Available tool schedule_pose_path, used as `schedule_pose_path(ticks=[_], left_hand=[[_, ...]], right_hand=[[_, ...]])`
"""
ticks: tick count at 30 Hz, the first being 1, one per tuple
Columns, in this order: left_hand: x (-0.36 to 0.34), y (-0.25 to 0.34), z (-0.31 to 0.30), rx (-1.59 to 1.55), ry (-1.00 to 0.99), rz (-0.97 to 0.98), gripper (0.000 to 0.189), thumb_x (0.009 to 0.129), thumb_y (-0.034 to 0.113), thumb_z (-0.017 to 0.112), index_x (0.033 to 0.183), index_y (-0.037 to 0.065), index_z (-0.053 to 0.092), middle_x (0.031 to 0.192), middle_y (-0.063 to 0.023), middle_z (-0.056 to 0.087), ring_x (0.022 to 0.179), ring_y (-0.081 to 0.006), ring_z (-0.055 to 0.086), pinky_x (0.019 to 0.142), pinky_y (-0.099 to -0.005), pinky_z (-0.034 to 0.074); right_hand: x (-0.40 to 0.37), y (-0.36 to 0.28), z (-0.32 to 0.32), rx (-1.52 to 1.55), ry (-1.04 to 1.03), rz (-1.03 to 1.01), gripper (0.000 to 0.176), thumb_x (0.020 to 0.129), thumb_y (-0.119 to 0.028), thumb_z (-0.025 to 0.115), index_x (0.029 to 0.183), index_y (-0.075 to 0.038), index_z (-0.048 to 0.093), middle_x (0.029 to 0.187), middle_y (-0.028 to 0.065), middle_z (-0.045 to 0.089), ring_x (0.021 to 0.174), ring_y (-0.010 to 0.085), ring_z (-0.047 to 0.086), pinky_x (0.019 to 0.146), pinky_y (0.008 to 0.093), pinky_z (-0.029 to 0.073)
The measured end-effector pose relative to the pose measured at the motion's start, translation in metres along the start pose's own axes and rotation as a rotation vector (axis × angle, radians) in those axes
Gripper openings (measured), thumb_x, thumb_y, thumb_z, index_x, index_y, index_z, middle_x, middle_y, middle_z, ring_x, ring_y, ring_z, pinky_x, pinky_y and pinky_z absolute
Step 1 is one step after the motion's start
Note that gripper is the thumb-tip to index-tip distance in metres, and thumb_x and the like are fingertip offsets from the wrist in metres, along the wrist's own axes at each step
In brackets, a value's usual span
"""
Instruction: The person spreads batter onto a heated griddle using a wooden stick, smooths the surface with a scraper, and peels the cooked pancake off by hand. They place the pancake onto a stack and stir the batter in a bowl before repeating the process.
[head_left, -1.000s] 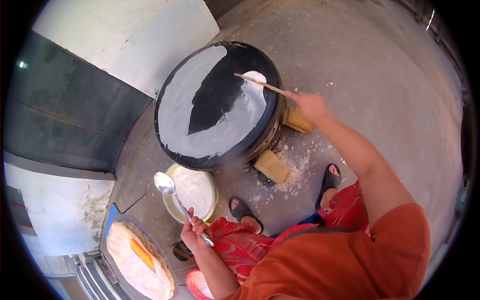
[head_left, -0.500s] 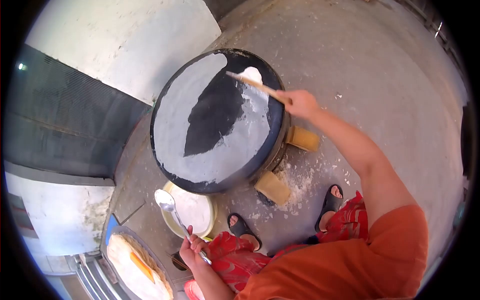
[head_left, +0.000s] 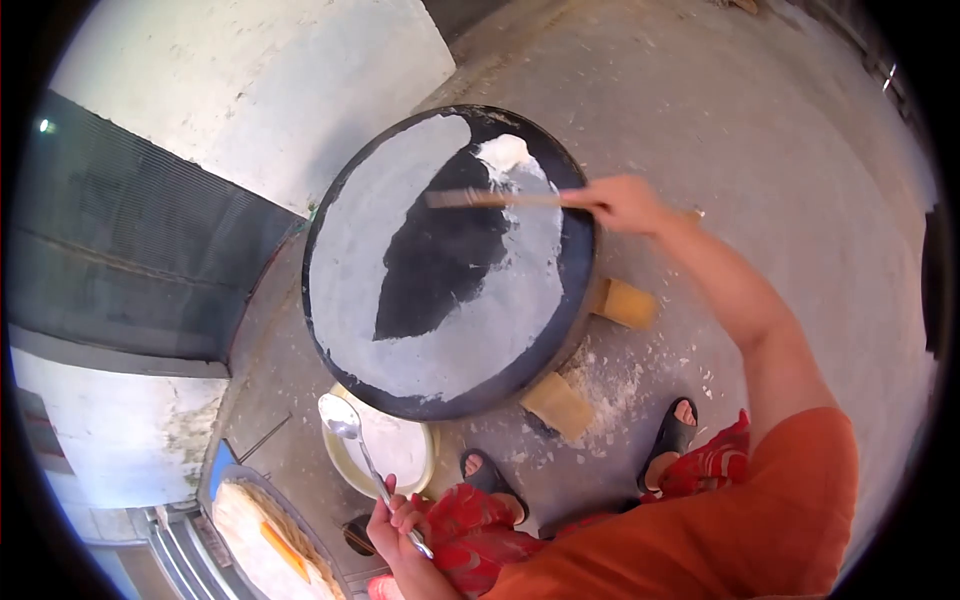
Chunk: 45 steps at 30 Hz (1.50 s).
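Observation:
A large round black griddle (head_left: 440, 240) carries a thin pale layer of batter round a bare dark patch, with a white lump of batter (head_left: 502, 153) near its upper right. My right hand (head_left: 628, 204) is closed on the handle of a flat wooden spreader (head_left: 490, 199), which lies across the griddle's right half, just below the lump. My left hand (head_left: 396, 520) grips a large metal spoon (head_left: 366, 450). The spoon's bowl is over the edge of a tub of white batter (head_left: 433, 462).
Yellowish blocks (head_left: 628, 303) stand by the griddle's lower right side. At the lower left, a tray holds a stack of flat sheets (head_left: 245, 530) with an orange strip on top. A pale wall (head_left: 260, 90) rises beyond the griddle.
My right hand has swung the spreader down, away from the white lump. My left hand and the spoon sit slightly lower in view, as do the griddle and blocks.

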<state>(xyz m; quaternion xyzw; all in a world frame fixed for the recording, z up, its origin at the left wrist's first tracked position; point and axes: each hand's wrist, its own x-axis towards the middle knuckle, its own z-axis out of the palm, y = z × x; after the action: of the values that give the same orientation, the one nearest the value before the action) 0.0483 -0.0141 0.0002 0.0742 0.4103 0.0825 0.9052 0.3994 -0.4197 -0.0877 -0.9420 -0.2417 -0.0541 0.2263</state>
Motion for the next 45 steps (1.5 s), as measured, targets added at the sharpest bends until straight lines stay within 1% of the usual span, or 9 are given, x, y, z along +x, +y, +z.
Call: schedule_pose_path(ticks=[5, 11, 15, 25, 27, 30, 38, 40, 45], left_hand=[[0.001, -0.002, 0.004, 0.015, -0.017, 0.039, 0.037, 0.09, 0.019, 0.033, 0.115, -0.005, 0.044, 0.066, -0.0077, 0.046, 0.046, -0.013, 0.038, 0.039, -0.0241, 0.033], [0.005, -0.007, 0.011, -0.031, -0.022, -0.023, 0.038, 0.089, 0.02, 0.034, 0.117, -0.004, 0.044, 0.067, -0.0079, 0.046, 0.048, -0.0129, 0.039, 0.04, -0.0238, 0.033], [0.002, 0.001, 0.002, -0.055, -0.064, -0.073, 0.037, 0.089, 0.019, 0.035, 0.117, -0.004, 0.044, 0.067, -0.0088, 0.046, 0.049, -0.013, 0.039, 0.04, -0.0239, 0.034], [-0.009, 0.008, -0.005, -0.047, -0.126, -0.074, 0.037, 0.089, 0.019, 0.034, 0.117, -0.004, 0.043, 0.067, -0.0088, 0.045, 0.049, -0.0136, 0.04, 0.04, -0.0243, 0.033], [-0.013, 0.011, -0.01, -0.051, -0.134, -0.07, 0.037, 0.089, 0.019, 0.034, 0.117, -0.004, 0.043, 0.067, -0.009, 0.045, 0.048, -0.0136, 0.04, 0.04, -0.0244, 0.033], [-0.02, 0.015, -0.016, -0.064, -0.151, -0.059, 0.037, 0.089, 0.019, 0.033, 0.117, -0.004, 0.042, 0.068, -0.0092, 0.045, 0.048, -0.0135, 0.039, 0.04, -0.0246, 0.033], [-0.028, 0.021, -0.021, -0.055, -0.16, -0.059, 0.035, 0.089, 0.017, 0.034, 0.113, -0.005, 0.045, 0.066, -0.0073, 0.045, 0.047, -0.0117, 0.039, 0.039, -0.0224, 0.033], [-0.031, 0.022, -0.024, -0.042, -0.158, -0.052, 0.035, 0.088, 0.016, 0.035, 0.112, -0.006, 0.047, 0.065, -0.0063, 0.046, 0.047, -0.0106, 0.039, 0.038, -0.0213, 0.033], [-0.032, 0.026, -0.031, 0.017, -0.152, -0.003, 0.033, 0.088, 0.016, 0.036, 0.112, -0.005, 0.046, 0.066, -0.0055, 0.045, 0.047, -0.0104, 0.039, 0.038, -0.0212, 0.033]], right_hand=[[0.013, 0.067, -0.008, -0.303, 0.112, 0.049, 0.05, 0.073, -0.009, 0.048, 0.118, -0.032, 0.05, 0.076, 0.0097, 0.053, 0.073, 0.0271, 0.056, 0.062, 0.0375, 0.046], [0.126, -0.019, 0.037, -0.277, 0.037, 0.201, 0.047, 0.079, -0.008, 0.043, 0.122, -0.024, 0.043, 0.091, 0.0146, 0.055, 0.087, 0.0297, 0.057, 0.072, 0.0396, 0.047], [0.089, -0.031, 0.007, 0.027, 0.059, 0.555, 0.033, 0.079, -0.011, 0.042, 0.111, -0.014, 0.054, 0.101, 0.0178, 0.058, 0.091, 0.0322, 0.056, 0.079, 0.0405, 0.044], [0.028, -0.064, 0.022, 0.15, 0.144, 0.409, 0.027, 0.083, -0.017, 0.04, 0.102, -0.014, 0.06, 0.096, 0.0142, 0.06, 0.089, 0.0323, 0.056, 0.075, 0.0387, 0.044], [0.031, -0.092, 0.001, 0.646, -0.118, 0.769, 0.028, 0.084, -0.018, 0.04, 0.104, -0.014, 0.06, 0.096, 0.013, 0.06, 0.089, 0.0311, 0.057, 0.077, 0.0367, 0.045], [0.044, -0.048, 0.05, 0.385, 0.237, 0.578, 0.028, 0.083, -0.02, 0.042, 0.104, -0.014, 0.059, 0.096, 0.013, 0.061, 0.089, 0.03, 0.057, 0.077, 0.0355, 0.045], [0.01, -0.136, 0.007, 0.321, -0.064, 0.567, 0.027, 0.083, -0.02, 0.044, 0.103, -0.015, 0.061, 0.094, 0.0152, 0.061, 0.084, 0.0295, 0.059, 0.074, 0.0343, 0.046], [-0.007, -0.122, 0.005, 0.207, 0.208, 0.757, 0.027, 0.083, -0.02, 0.043, 0.103, -0.016, 0.061, 0.095, 0.0148, 0.061, 0.086, 0.0303, 0.058, 0.073, 0.0356, 0.047], [-0.019, -0.112, 0.077, 0.343, 0.251, 0.59, 0.027, 0.084, -0.02, 0.043, 0.104, -0.015, 0.06, 0.095, 0.0139, 0.061, 0.09, 0.0284, 0.058, 0.077, 0.0353, 0.045]])
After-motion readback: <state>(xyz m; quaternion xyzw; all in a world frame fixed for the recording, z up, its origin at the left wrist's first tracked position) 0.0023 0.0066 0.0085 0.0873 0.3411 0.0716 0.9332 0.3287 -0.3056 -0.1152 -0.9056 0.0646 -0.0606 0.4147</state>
